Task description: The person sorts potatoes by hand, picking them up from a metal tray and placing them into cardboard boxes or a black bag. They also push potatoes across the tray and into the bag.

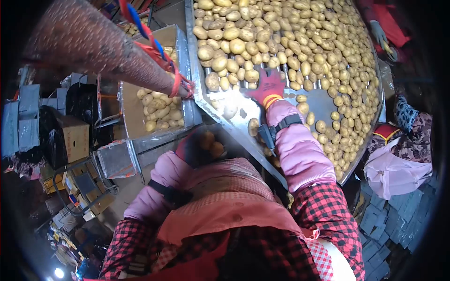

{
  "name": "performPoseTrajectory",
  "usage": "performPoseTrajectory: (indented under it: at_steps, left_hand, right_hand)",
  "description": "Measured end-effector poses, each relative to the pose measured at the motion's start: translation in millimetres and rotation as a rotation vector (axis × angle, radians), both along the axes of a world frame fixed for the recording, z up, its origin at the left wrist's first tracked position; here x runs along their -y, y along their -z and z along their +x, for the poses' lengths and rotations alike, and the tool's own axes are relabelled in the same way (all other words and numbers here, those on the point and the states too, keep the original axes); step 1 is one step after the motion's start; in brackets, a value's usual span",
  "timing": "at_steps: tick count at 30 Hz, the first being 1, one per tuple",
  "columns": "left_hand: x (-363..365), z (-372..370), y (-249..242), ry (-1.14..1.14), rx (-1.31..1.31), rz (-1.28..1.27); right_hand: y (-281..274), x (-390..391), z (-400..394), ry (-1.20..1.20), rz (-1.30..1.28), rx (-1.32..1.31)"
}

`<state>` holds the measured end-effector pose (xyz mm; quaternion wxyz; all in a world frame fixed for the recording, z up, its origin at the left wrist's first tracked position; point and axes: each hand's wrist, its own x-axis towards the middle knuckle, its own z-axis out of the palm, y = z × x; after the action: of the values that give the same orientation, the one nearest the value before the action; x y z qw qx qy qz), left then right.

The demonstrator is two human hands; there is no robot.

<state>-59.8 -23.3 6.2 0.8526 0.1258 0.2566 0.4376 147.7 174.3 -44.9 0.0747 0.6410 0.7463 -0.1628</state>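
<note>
Potatoes (290, 28) cover most of a metal sorting table (243, 105), with rollers showing between some of them. My right hand (269, 86), in a red and dark glove, reaches onto the near side of the table. Its fingers are spread at the edge of the potatoes, and none is visibly gripped. In shadow below the table's left edge, my left hand (190, 146) wears a dark red glove. Two potatoes (213, 144) rest in it against the fingers, which are partly hidden by the dark.
A plastic-lined box (129, 107) with potatoes stands left of the table. A thick rusty pole (108, 47) with a red and blue cord crosses the upper left. Another person's gloved hand (380, 37) is at the far right edge. Cartons (75, 138) and stacked grey blocks (389, 215) lie farther out.
</note>
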Motion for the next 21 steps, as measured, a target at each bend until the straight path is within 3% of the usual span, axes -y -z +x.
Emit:
performPoseTrajectory:
  at_steps: [2, 4, 7, 9, 11, 14, 15, 17, 18, 21]
  left_hand:
    - [2, -3, -13, 0.023, -0.22, 0.133]
    - [1, -7, -39, 0.085, -1.11, 0.747]
    - [5, -27, -49, 0.294, -1.299, 0.694]
    - [23, -41, 4, 0.04, -0.271, 0.212]
    - [34, -46, 24, -0.079, 0.094, -0.046]
    - [47, -53, 26, -0.077, -0.482, 0.04]
    - [40, -47, 3, -0.072, -0.744, 0.156]
    - [35, -50, 3, -0.037, -1.09, 0.403]
    - [37, -64, 15, -0.006, -1.179, 0.525]
    - [43, -71, 28, -0.083, -1.113, 0.526]
  right_hand:
    - [25, 3, -10, 0.121, 0.17, -0.069]
    - [44, 3, 2, -0.017, 0.457, -0.065]
    - [41, -7, 35, -0.134, 0.528, -0.191]
    - [40, -7, 49, -0.126, 0.566, -0.255]
    - [40, -6, 49, -0.076, 0.619, -0.258]
    - [41, 3, 37, 0.069, 0.621, -0.284]
    - [40, 12, 31, 0.126, 0.634, -0.326]
    - [44, 26, 29, 0.264, 0.63, -0.351]
    - [44, 27, 31, 0.27, 0.609, -0.303]
    - [25, 16, 33, 0.277, 0.444, -0.248]
